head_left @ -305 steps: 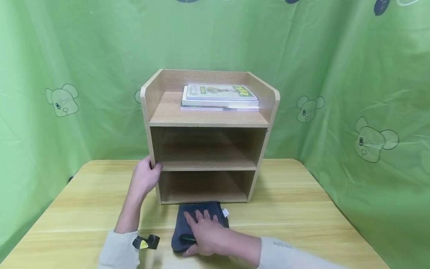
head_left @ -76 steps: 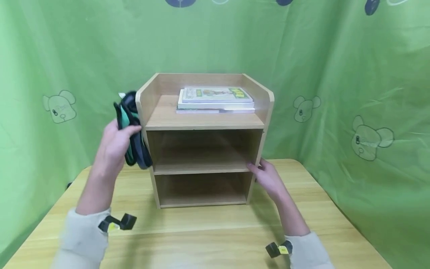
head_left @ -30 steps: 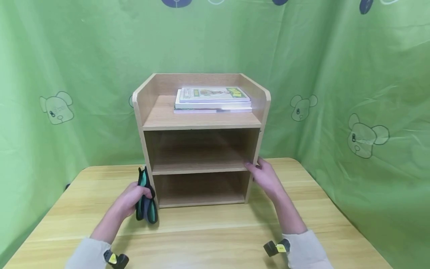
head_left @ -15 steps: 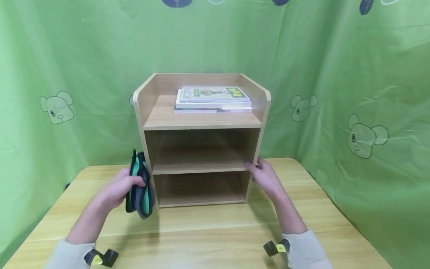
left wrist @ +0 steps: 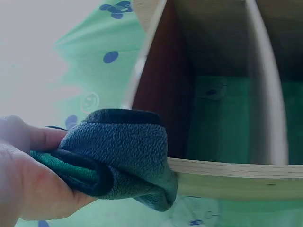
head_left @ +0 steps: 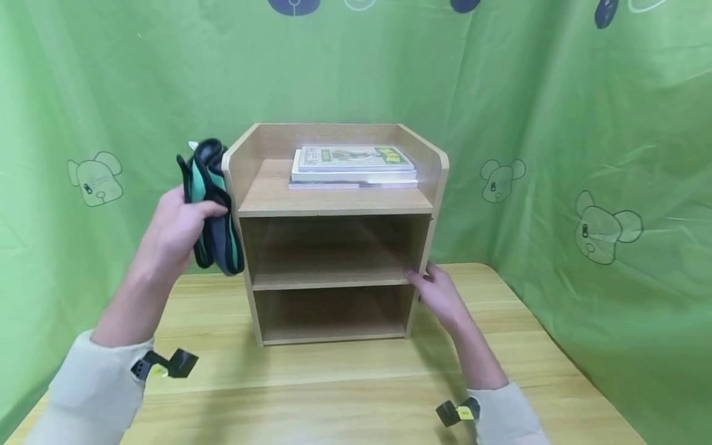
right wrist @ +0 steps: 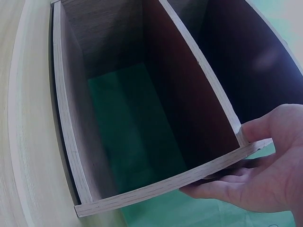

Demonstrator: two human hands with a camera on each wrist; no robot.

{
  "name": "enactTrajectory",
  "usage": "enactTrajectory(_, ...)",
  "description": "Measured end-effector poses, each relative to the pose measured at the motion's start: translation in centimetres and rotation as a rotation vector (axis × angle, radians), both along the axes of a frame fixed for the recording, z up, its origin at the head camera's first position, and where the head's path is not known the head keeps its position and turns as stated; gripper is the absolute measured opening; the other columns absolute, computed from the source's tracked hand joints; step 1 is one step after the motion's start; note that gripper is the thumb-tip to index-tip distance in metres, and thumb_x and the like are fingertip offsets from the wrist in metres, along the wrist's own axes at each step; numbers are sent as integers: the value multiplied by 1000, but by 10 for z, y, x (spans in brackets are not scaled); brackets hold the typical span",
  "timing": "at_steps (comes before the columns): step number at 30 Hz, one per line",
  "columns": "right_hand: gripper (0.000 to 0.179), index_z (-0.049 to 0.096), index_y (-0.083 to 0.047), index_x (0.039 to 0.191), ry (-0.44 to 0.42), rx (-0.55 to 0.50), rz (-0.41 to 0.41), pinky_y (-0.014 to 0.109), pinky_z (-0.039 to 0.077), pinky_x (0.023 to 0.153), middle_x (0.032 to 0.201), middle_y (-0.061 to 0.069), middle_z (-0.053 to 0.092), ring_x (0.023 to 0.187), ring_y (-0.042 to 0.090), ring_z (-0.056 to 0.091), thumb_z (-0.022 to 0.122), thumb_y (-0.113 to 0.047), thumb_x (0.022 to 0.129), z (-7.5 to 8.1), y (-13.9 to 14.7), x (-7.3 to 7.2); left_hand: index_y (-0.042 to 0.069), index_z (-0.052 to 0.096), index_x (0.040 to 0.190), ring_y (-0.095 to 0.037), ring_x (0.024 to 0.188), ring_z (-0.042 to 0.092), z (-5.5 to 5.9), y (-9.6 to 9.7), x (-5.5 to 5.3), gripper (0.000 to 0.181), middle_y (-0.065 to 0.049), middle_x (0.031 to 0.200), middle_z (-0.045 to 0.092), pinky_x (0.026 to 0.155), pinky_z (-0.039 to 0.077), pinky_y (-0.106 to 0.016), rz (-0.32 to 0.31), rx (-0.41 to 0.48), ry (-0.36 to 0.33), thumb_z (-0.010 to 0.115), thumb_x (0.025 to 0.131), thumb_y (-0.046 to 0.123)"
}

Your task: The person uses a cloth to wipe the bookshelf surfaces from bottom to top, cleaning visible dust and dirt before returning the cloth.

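Observation:
A small wooden shelf (head_left: pixel 334 286) with two open compartments and a railed top stands upright on the table. My left hand (head_left: pixel 177 225) grips a folded dark blue-grey and green cloth (head_left: pixel 214 210) against the outer left side panel, near the top. In the left wrist view the thumb pinches the folded cloth (left wrist: pixel 118 146), which is fuzzy with a dark border. On the other side, my right hand (head_left: pixel 439 293) holds the right side panel at the height of the middle board. The right wrist view has the thumb inside that panel and the fingers (right wrist: pixel 213 189) outside it.
Several stacked books (head_left: pixel 353 167) lie on the shelf's top. The wooden table (head_left: pixel 345 395) stretches in front and to both sides. A green patterned curtain (head_left: pixel 356 62) hangs behind and around it.
Half a second ago the left hand and cloth were low on the left panel; now they are near its top. Ten seconds ago the cloth lay on the table under the right hand.

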State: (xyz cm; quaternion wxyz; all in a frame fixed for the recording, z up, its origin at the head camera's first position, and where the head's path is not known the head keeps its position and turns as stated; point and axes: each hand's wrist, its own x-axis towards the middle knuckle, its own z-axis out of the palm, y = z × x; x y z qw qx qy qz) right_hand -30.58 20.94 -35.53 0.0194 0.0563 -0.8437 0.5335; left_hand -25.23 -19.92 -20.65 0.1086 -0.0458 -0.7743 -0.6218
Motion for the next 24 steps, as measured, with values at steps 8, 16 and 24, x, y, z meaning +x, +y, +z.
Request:
enactTrajectory(8,68,26,0,158,3,-2,4,59,35,115,162,25,31,147,46,34,50,-35,105,-1,0,0,6,49,120,-21,108,45,25,-2,-10,25,-5,115,46,101,38,-37,-81,269,112,51,97,0)
enactTrajectory(16,66,28,1,157,3,-14,4,59,36,114,160,25,34,146,46,36,50,-34,105,-1,-2,0,7,47,118,-20,111,44,7,-11,-27,27,-4,117,44,103,35,-37,-90,184,-10,49,93,-3)
enactTrajectory(24,67,25,-1,158,2,-20,3,59,35,115,161,24,33,147,45,34,49,-35,106,-1,-2,0,7,44,118,-20,114,43,-28,-14,-39,31,-5,122,43,101,37,-34,-160,150,-159,48,90,-3)
